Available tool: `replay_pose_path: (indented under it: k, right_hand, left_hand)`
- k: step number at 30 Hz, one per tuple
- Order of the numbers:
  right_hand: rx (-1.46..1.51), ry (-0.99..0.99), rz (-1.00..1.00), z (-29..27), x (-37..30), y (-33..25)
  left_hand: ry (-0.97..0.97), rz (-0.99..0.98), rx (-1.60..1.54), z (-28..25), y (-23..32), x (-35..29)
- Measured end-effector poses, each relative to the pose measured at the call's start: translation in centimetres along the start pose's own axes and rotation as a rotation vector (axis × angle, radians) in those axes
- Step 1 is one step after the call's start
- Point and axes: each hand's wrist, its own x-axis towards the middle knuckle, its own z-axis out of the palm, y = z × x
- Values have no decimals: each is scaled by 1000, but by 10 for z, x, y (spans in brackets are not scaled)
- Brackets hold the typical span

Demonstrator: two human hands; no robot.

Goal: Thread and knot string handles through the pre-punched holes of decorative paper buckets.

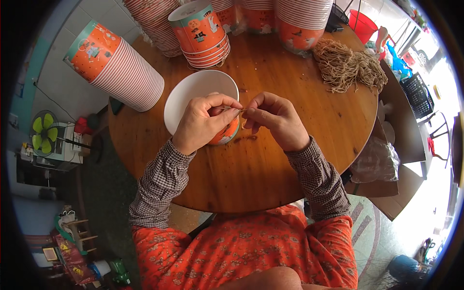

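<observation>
A paper bucket (191, 92), white inside and orange with a green band outside, lies tilted on the round wooden table before me. My left hand (205, 118) is over it, thumb and forefinger pinched on a thin tan string. Just to the right, my right hand (273, 116) pinches the same string close to the left fingertips. Between the fingers only a short piece of string shows; whether it is knotted or joined to the bucket cannot be made out. Part of the bucket's printed side is hidden behind my left hand.
A tall stack of nested paper buckets (118, 70) leans at the left. A shorter stack (200, 36) and wrapped stacks (302, 24) stand at the back. A heap of tan strings (345, 65) lies at the right. Beyond the wooden table (227, 179) sits an open cardboard box (403, 121).
</observation>
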Motion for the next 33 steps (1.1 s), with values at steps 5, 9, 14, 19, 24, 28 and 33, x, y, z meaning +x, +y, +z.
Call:
replay_pose_path:
  k: [5,9,14,19,24,28,33]
  right_hand:
    - [-10,0,5,-1,0,0]
    - [18,15,8,0,1,2]
    - [44,52,9,0,0,2]
    - [35,68,-30,1,0,5]
    - [-86,78,-14,8,3,-8]
    - [-347,65,-84,11,9,-14]
    - [-452,58,-161,20,12,-22]
  left_hand:
    - [6,-4,-19,0,0,0]
    - [27,-37,-122,3,-2,-1]
    - [7,-61,-53,-1,2,-3]
    - [-8,-9,149,-2,6,-1]
    - [92,159,110,-1,4,-2]
    - [162,191,133,0,19,-5]
    - [126,89,113,-1,15,-7]
